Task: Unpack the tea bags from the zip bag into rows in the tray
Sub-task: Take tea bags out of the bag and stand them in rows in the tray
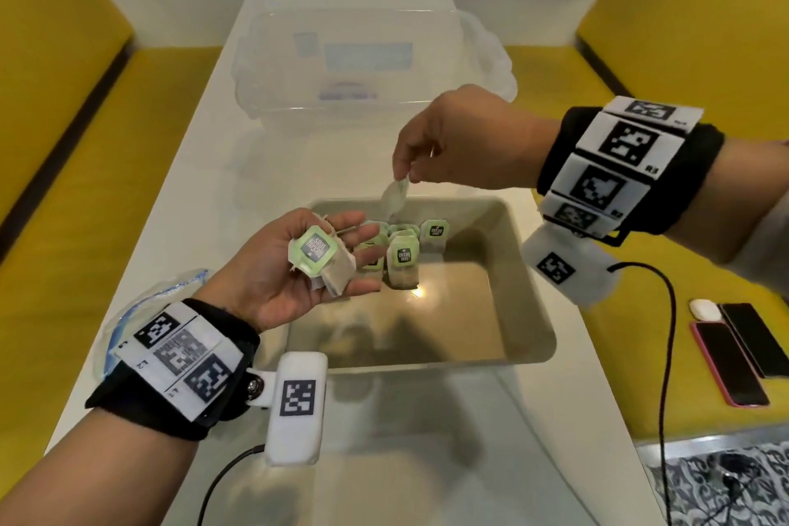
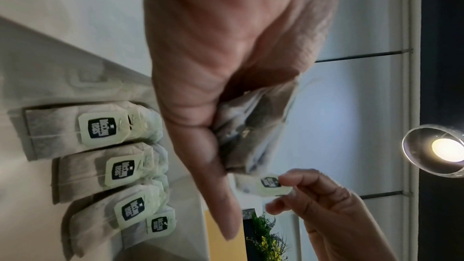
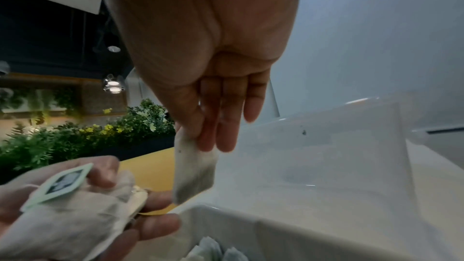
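My left hand (image 1: 281,269) is palm up over the near left corner of the beige tray (image 1: 491,312) and holds a small stack of tea bags (image 1: 322,258) with green tags. The thumb (image 2: 200,136) presses the stack (image 2: 251,126) against the fingers. My right hand (image 1: 405,177) pinches one tea bag (image 1: 395,196) by its top, and the bag (image 3: 195,170) hangs above the tray's far left part. Several tea bags (image 1: 403,256) stand upright in the tray in a row (image 2: 100,128). The zip bag (image 1: 141,303) lies mostly hidden under my left wrist.
A clear plastic box (image 1: 341,64) stands at the far end of the white table (image 1: 213,167). Yellow benches (image 1: 64,184) run along both sides. Two phones (image 1: 734,354) and a small white case (image 1: 704,309) lie on the right bench. Cables trail from both wrist cameras.
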### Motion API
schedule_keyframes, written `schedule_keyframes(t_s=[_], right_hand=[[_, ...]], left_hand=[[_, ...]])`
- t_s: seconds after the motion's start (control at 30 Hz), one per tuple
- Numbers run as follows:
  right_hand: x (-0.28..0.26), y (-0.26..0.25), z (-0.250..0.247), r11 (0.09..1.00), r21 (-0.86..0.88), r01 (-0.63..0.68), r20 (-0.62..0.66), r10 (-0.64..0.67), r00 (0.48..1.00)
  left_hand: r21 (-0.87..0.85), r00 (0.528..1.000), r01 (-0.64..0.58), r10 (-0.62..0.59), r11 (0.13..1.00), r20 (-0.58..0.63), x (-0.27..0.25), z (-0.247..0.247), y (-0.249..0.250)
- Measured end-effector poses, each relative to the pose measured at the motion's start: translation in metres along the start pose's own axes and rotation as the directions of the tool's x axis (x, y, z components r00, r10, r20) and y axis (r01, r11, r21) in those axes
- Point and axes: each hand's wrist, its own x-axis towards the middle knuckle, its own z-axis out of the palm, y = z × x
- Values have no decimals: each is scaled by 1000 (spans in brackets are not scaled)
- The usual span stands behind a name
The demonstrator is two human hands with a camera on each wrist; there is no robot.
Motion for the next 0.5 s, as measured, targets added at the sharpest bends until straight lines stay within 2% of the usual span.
schedule_keyframes(t_s=[0.17, 0.3, 0.4, 0.5], right_hand=[[-1, 11, 2, 996, -37, -79, 38, 80, 996], [3, 25, 11, 990, -93, -108, 61, 114, 992], [5, 32, 23, 970, -196, -145, 141, 174, 975], [7, 33, 38, 947, -278, -163, 251, 235, 939]], left_hand=[[31, 1000, 2, -1, 1000, -27, -2, -11, 1], [2, 1000, -1, 1, 1000, 5, -2, -22, 1], [-5, 1000, -1, 1, 1000, 4, 0, -26, -1], [-1, 999, 4, -4, 1000, -46, 1, -26, -4]])
